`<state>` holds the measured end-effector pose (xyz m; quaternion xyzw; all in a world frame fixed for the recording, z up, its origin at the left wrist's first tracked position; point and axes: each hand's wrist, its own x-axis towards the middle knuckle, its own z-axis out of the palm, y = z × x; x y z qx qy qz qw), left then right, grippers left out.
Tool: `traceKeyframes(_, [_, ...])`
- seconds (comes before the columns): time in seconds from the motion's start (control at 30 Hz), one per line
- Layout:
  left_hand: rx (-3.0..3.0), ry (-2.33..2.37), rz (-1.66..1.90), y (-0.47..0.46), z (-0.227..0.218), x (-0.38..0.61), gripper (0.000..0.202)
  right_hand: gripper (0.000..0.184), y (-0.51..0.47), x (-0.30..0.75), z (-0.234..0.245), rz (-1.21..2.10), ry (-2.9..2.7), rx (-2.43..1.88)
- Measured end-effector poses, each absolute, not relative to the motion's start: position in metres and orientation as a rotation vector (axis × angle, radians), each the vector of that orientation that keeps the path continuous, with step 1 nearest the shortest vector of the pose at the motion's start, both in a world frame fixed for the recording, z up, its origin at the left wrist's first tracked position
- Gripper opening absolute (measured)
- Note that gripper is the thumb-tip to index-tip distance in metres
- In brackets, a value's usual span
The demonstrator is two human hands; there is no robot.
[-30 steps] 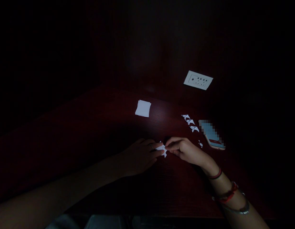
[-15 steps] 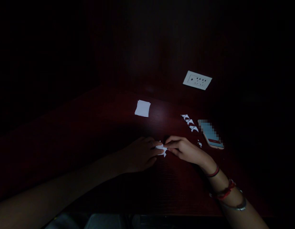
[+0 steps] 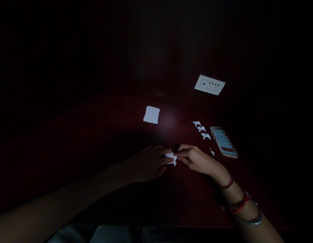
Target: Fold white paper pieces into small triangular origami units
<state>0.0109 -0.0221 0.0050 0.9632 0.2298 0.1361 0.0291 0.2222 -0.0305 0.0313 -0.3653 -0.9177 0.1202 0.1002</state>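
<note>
A small piece of folded white paper (image 3: pixel 172 157) with pointed corners lies on the dark red table between my hands. From the left, my left hand (image 3: pixel 151 163) reaches over it, its fingers stretched out and apart, with fingertips resting on the paper. At the paper's right edge, my right hand (image 3: pixel 194 158) is closed, thumb and index finger pinched on it. The fingers cover part of the paper, so its full shape is hidden.
A stack of square white paper (image 3: pixel 151 114) lies farther back. To the right are several folded paper pieces (image 3: pixel 201 129) in a row, small paper scraps (image 3: pixel 212 152) and a phone (image 3: pixel 224 143). A white socket plate (image 3: pixel 210 85) is on the back panel. The surroundings are very dark.
Both hands stay at the folded paper in almost the same pose. The view has shifted very slightly; nothing else visibly moves.
</note>
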Motion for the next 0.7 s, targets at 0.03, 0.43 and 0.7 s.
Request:
traceKeyframes(0.03, [2.971, 0.707, 0.412, -0.0222, 0.0053, 0.0108, 0.032, 0.028, -0.0306, 0.2221, 0.0310, 0.353, -2.710, -1.084])
traceKeyframes(0.43, [2.963, 0.714, 0.410, -0.0211, 0.0040, 0.0118, 0.033, 0.032, -0.0322, 0.2221, 0.0343, 0.278, -2.778, -1.121])
traceKeyframes(0.7, [2.960, 0.705, 0.432, -0.0211, 0.0039, 0.0105, 0.033, 0.032, -0.0344, 0.2258, 0.0359, 0.212, -2.785, -1.163])
